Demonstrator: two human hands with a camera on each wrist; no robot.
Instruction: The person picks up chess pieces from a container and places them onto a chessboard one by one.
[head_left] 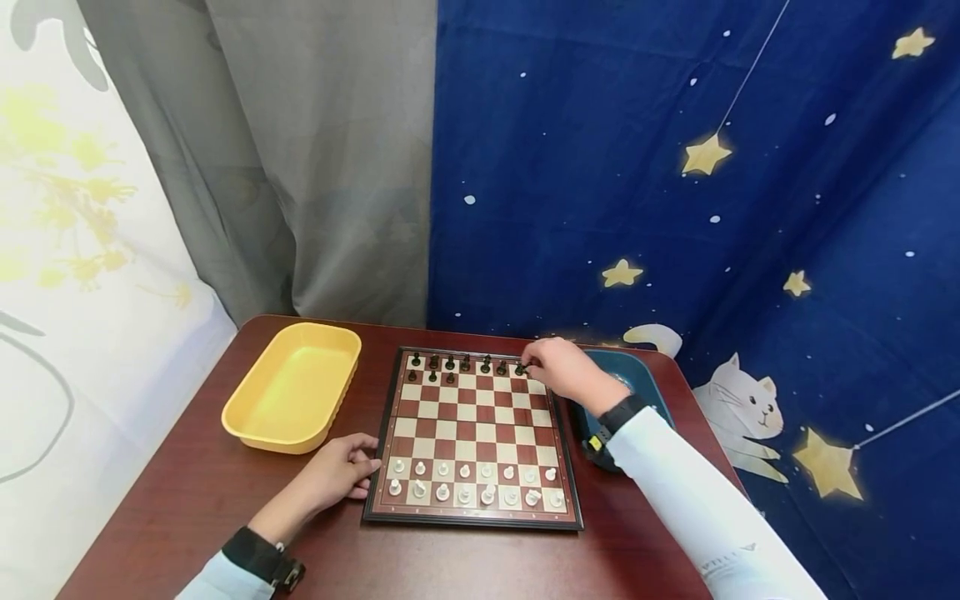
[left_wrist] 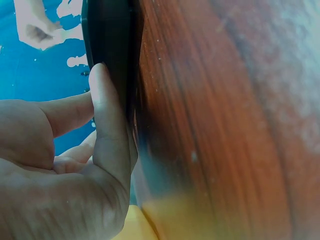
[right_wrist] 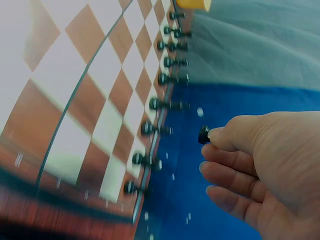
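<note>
My right hand (head_left: 566, 367) is over the far right corner of the chessboard (head_left: 476, 527), pinching a small black chess piece (right_wrist: 203, 135) between thumb and fingertip. Only its dark rounded end shows, so I cannot tell which piece it is. Black chess pieces (head_left: 466, 363) line the far row, with several shorter ones in front at the left; the hand hides part of that corner. White chess pieces (head_left: 465, 494) fill the two near rows. At the board's left edge, my left hand (head_left: 341, 471) touches the frame with extended fingers and holds nothing.
A yellow bin (head_left: 238, 421) stands left of the board. On the right, a dark blue bin (head_left: 651, 385) is partly covered by my right forearm. The brown table (head_left: 187, 500) ends at curtains (head_left: 360, 208) behind it.
</note>
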